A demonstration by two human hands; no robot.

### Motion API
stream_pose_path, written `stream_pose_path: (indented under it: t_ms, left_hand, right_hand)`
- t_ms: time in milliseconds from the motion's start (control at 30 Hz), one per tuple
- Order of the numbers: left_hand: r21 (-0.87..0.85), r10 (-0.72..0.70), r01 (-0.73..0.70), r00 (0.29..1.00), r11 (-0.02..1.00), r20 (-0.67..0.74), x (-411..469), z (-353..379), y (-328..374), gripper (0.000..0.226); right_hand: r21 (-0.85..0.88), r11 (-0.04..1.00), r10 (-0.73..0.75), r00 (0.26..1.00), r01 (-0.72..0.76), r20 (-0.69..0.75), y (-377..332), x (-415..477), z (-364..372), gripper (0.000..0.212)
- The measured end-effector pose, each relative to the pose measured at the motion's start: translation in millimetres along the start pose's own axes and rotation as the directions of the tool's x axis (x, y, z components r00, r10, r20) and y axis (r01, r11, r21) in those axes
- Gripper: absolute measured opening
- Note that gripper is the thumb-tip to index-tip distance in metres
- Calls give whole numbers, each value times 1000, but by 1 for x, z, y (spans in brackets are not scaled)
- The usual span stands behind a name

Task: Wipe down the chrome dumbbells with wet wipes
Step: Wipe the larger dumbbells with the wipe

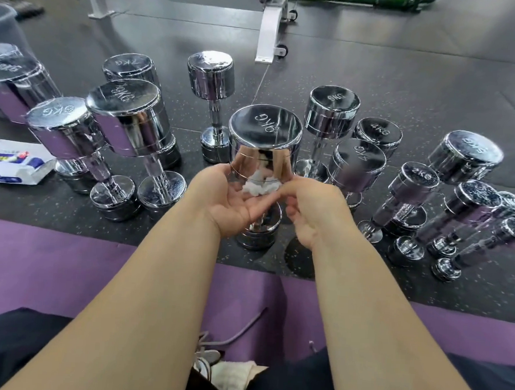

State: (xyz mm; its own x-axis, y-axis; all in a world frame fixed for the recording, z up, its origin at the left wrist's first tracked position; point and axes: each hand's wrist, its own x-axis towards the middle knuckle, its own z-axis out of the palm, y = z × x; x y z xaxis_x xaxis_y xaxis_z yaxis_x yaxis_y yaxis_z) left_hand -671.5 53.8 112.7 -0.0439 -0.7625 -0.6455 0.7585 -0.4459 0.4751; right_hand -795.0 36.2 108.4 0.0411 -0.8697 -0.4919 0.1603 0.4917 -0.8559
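Your centre dumbbell [265, 135] stands on end on the dark floor [377, 81], in the middle of the frame just beyond the edge of the purple mat [65, 258]. Set that way, both heads and the handle can be reached without lifting the weight. The wet wipe [260, 185] is bunched up white against the lower rim of the upper head, between your two hands. Your left hand [231, 202] lies palm up beneath it with fingers loosely curved, not clamped, and cradles the wipe so it doesn't drop. Your right hand [312, 210] pinches the wipe's right edge between thumb and forefinger, with its other fingers curled under. I judge you are gathering or folding the wipe to get a fresh face before working the underside of the head and the handle. The other dumbbells [330, 115] stand upright in an arc across the middle of the frame, near enough to take one by one. The wipe pack [11, 161] lies at the left edge beside the mat, handy to your left arm for a fresh sheet
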Motion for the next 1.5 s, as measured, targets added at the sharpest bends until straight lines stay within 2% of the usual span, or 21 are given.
stream_pose_path:
  t_ms: [133,233,300,367,467,533,567,667,700,800,900,1000,1067,1167,1300,1400,1500]
  left_hand:
    - [65,108,-101,987,993,-122,10,5,1,34]
    - [119,279,-258,933,959,-228,24,7,1,24]
    - [176,373,-336,891,925,-258,28,6,5,19]
    - [205,400,-358,889,911,-223,29,6,12,15]
    - [128,366,-352,923,927,-115,33,8,21,19]
    - [107,346,-337,935,935,-76,34,10,17,61]
    - [122,324,-314,943,942,-76,35,10,16,68]
    - [134,262,-248,959,960,-106,31,3,12,21]
    - [109,236,-224,966,968,-105,30,0,11,19]
    - [59,252,-247,963,967,-98,28,-1,7,26]
    - [-13,259,-261,963,965,-80,32,2,10,21]
    - [88,227,-221,972,971,-65,30,-3,9,25]
    - [171,216,-196,971,966,-106,23,-7,5,38]
    - [182,186,-163,975,970,-121,13,-13,3,51]
    - [299,116,-81,988,951,-103,8,-12,-4,71]
    - [368,50,-24,997,929,-62,5,-5,-10,65]
    - [327,49,-32,998,944,-46,5,-1,-7,56]
  right_hand:
    - [194,980,49,999,-48,-3,0,6,1,15]
    - [270,962,57,996,-36,-70,-4,13,-4,16]
    - [299,954,54,993,-21,-105,-7,18,-4,18]
    - [312,950,46,993,-9,-112,-7,22,-1,19]
    - [310,951,43,994,-10,-101,-2,24,7,21]
    - [300,954,49,994,-17,-100,1,25,9,21]
    - [299,954,55,993,-22,-102,2,25,8,21]
    - [322,945,86,991,-50,-99,3,28,4,23]
    - [331,942,92,992,-57,-91,2,28,3,24]
    - [334,940,92,994,-68,-59,4,25,3,27]
    - [333,941,80,997,-69,-21,5,20,4,30]
    - [341,935,98,995,-98,16,4,24,1,40]
    - [338,930,128,990,-143,66,4,26,0,51]
    - [333,925,150,981,-182,120,6,25,1,63]
    - [355,909,186,975,-219,124,8,24,0,59]
    - [335,910,209,968,-244,136,11,15,0,48]
    - [407,879,195,966,-248,168,5,13,-7,49]
